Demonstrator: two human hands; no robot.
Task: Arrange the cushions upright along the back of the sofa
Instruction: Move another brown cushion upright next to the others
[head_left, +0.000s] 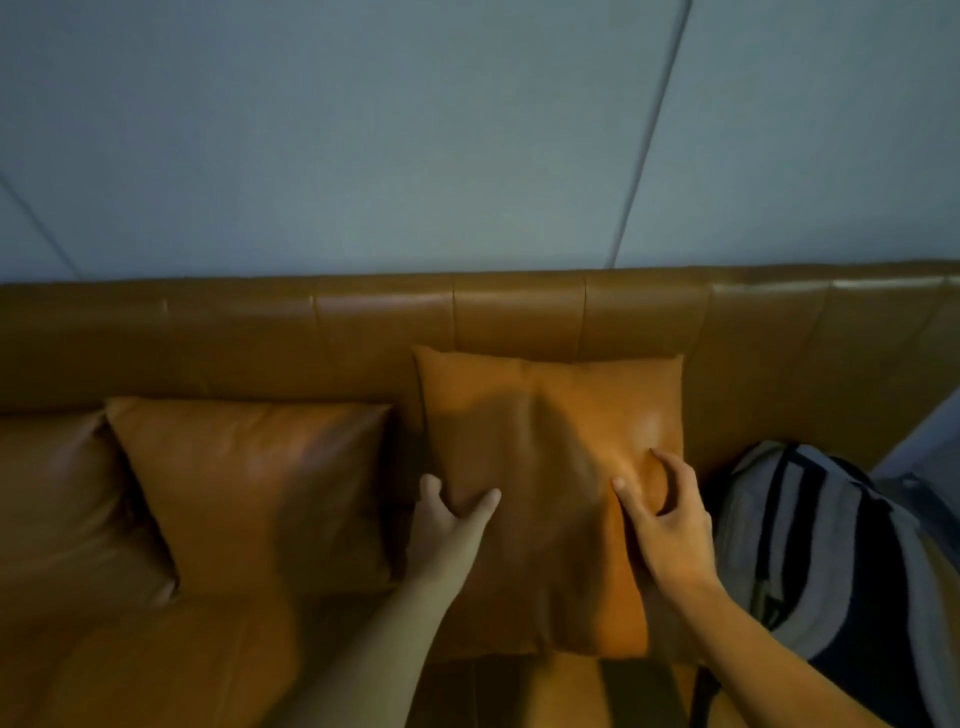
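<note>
— Where does the orange cushion (550, 467) stand?

— Upright at the middle of the sofa (363, 332), top edge leaning on the backrest at 12 o'clock, long axis running from 12 to 6.

— And the hands?

— The left hand (447, 525) grips its left edge, thumb on the face. The right hand (665, 525) presses curled fingers (631, 501) into the front.

— Anything else?

— A second cushion (260, 488) leans at 9 o'clock; a striped backpack (831, 561) sits at 3 o'clock.
</note>
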